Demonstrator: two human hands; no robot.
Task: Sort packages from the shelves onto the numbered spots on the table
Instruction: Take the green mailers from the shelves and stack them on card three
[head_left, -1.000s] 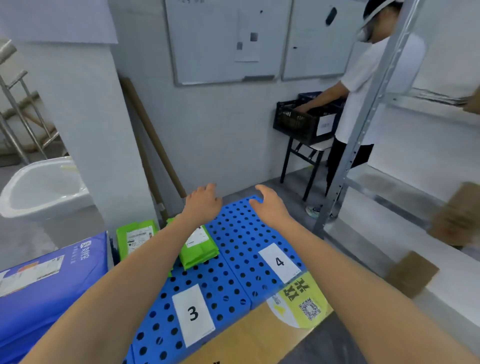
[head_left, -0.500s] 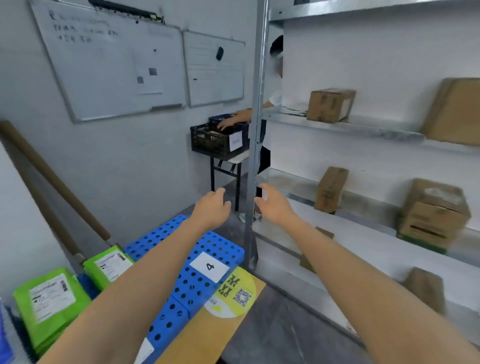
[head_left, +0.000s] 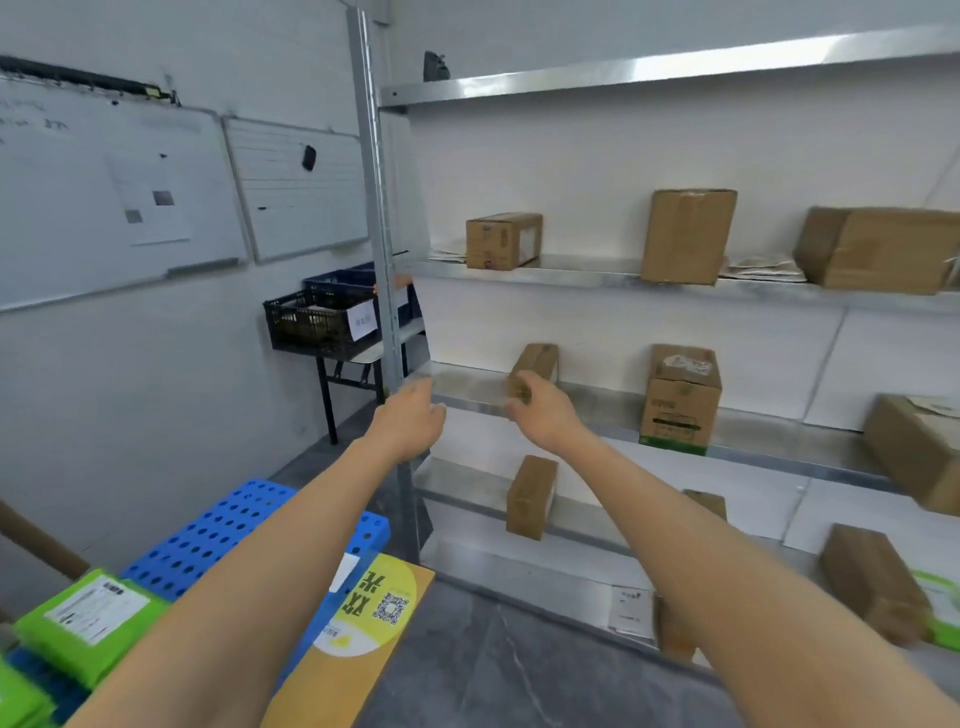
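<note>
Both my arms reach out toward a metal shelf rack (head_left: 571, 275) with several brown cardboard boxes on its levels. My left hand (head_left: 410, 421) hovers by the rack's upright post, fingers loosely bent, holding nothing. My right hand (head_left: 540, 410) is just in front of a small upright box (head_left: 535, 361) on the middle shelf, fingers loosely curled and empty; I cannot tell if it touches the box. A taller box with a green base (head_left: 680, 400) stands to its right. The blue perforated table board (head_left: 208, 540) lies at lower left with green packages (head_left: 88, 623) on it.
More boxes stand on the upper shelf (head_left: 504, 241) (head_left: 685, 236) and on the lower shelves (head_left: 530, 499) (head_left: 872, 582). Black and blue crates (head_left: 317, 317) sit on a small table behind the post. Whiteboards hang on the left wall. Grey floor lies between table and rack.
My view has swung from the table to the shelf rack. Both hands moved forward and up, and the right hand has come close to the small box on the middle shelf.
</note>
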